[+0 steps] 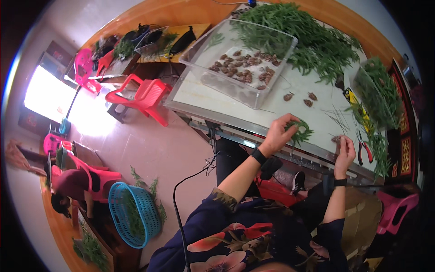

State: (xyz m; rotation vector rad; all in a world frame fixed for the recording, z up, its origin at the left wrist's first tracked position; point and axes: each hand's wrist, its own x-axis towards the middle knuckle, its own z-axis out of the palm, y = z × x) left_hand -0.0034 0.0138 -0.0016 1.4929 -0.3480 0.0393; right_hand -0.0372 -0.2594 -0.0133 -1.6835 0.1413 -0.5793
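Observation:
My left hand [277,132] is closed on a green artificial sprig [302,131], its leaves spreading out past the fingertips at the table's near edge. To its right, my right hand [345,154] pinches a small brown pine cone [335,139] just above the tabletop. Farther in, a few loose pine cones [308,103] lie on the white table [204,93]. Several thin wires [337,119] are scattered beyond my right hand. Beside that hand rest red-handled pliers [364,151].
A clear plastic bin [258,100] holds many pine cones. Behind it spreads a heap of green sprigs [303,38]; another clear bin [378,97] of greenery stands right. On the floor are a blue basket [152,222] and red chair [147,96]. Another person [74,186] sits far left.

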